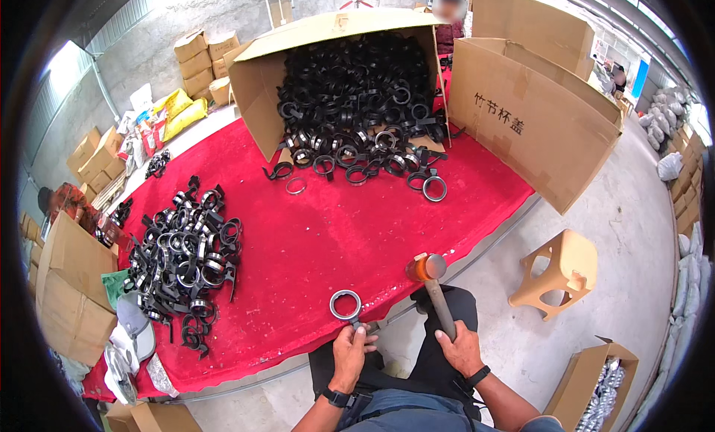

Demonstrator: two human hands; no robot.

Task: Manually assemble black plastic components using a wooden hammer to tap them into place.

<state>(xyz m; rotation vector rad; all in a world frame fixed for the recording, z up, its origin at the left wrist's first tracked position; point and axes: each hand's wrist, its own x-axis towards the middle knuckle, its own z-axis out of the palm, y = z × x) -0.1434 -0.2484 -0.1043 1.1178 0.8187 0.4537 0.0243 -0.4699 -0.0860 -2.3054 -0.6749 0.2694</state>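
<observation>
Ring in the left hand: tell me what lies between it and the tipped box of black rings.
In the head view, only bare red cloth lies between the ring and the box; spilled rings sit at its mouth.

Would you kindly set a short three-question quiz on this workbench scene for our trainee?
1. True or false: the right hand grips a mallet with an orange head.
2. The left hand holds a ring part by its: A) handle B) rim C) lid
3. What colour is the table cloth?

Key: 1 true. 2 A. 3 red; the tipped carton spills black ring parts onto it, and a pile lies at the left.
</observation>
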